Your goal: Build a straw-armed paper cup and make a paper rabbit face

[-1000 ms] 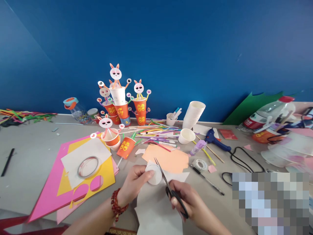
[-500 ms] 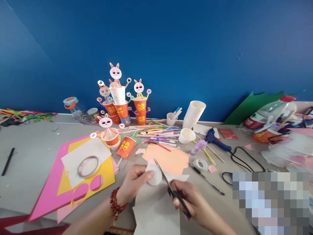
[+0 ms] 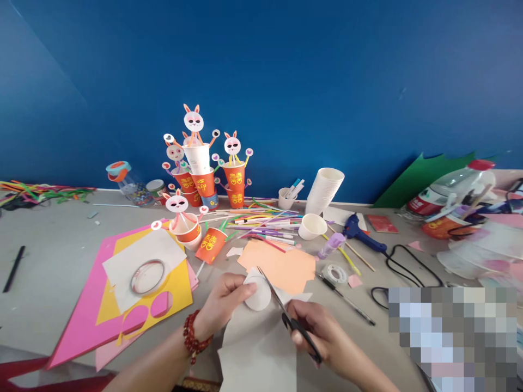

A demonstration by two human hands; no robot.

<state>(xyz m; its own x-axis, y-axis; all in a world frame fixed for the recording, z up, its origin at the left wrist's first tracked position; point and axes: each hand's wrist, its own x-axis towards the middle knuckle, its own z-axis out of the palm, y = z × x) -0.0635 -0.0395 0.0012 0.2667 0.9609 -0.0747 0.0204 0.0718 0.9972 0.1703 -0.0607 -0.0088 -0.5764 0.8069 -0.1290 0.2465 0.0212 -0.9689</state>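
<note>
Between thumb and fingers, my left hand [image 3: 229,298] pinches a sheet of white paper [image 3: 261,348] at a rounded part with a drawn circle outline. A red bead bracelet [image 3: 195,336] circles that wrist. My right hand [image 3: 316,329] grips black-handled scissors [image 3: 279,296], whose blades point up and left along the right edge of the circle. A strip of the paper sticks out to the right, behind the blades. The rest of the sheet hangs down between both hands. Just beyond the scissors lies an orange paper sheet [image 3: 281,264].
At left, pink and yellow sheets [image 3: 180,288] carry a tape roll [image 3: 147,276]. Paper-cup rabbits [image 3: 194,158] stand by the blue wall. Pens and sticks [image 3: 261,220], a cup stack [image 3: 324,190], a glue gun [image 3: 362,234], clear tape [image 3: 335,273] and a black pen [image 3: 347,299] lie beyond and right.
The hanging sheet and its right-hand strip have shifted slightly left. My right hand and the scissor handles have moved a little to the right and down. My left hand keeps its pinch.
</note>
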